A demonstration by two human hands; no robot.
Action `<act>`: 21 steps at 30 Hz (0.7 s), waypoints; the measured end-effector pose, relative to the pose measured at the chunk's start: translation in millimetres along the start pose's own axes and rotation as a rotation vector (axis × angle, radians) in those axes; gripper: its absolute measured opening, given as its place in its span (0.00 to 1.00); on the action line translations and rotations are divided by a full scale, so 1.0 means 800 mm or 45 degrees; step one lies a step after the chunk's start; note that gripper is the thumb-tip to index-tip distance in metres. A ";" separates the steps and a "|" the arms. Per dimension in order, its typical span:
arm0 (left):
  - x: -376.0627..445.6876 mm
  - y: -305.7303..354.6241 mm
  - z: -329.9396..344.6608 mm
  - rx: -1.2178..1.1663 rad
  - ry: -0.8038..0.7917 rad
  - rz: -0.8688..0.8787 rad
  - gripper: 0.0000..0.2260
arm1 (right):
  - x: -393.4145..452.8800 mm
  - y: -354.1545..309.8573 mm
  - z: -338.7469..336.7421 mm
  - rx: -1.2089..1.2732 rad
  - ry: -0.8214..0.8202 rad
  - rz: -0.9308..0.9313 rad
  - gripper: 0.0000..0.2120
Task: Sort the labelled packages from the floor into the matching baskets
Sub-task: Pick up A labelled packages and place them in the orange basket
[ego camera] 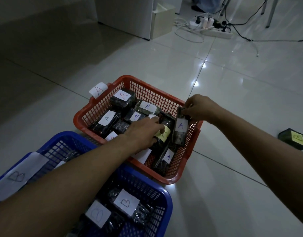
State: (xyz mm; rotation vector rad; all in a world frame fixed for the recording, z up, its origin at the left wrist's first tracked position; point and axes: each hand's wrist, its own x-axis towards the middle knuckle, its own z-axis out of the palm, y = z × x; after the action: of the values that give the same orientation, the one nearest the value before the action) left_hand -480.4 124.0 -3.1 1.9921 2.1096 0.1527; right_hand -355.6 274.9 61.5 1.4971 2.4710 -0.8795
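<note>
While both forearms reach up from the bottom of the frame, I see the right hand (198, 108) at centre right, fingers curled, pinching the top end of a dark wrapped package (180, 130) that stands upright against the inside of the red basket's (102, 106) right wall. Its white label reads "A". My left hand (144, 132) stretches over the blue basket (164, 194) into the middle of the red one, palm down, index finger extended and resting on the packages there; the other fingers are tucked underneath and I cannot tell whether they hold anything.

That left hand covers part of a package with a yellow label (163, 133), whose letter I cannot read, and a white label (143, 155) below the wrist is likewise mostly hidden. The left forearm blocks much of the blue basket's inside. Light is dim, so the wrapping shows only as dark and glossy.

In the red basket at frame centre, several more packages show white labels marked "A" in red or blue, and a paper tag (98, 89) on the basket's upper left rim also reads "A". At lower left, the blue basket carries a large paper marked "B" (17, 177), with two packages inside labelled "B" (126, 201). On the floor (233, 82) at the right edge lies one lone package (295, 138) with a yellow label that looks like "B".
</note>
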 end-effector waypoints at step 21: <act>-0.002 -0.003 0.004 0.044 0.004 0.000 0.18 | -0.011 0.017 0.058 -1.041 -0.085 -0.259 0.36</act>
State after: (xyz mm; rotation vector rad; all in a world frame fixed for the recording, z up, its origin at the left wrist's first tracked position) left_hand -481.7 121.7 -6.7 2.0128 2.1281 0.1201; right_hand -348.5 247.7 20.9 0.9181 2.4708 0.1006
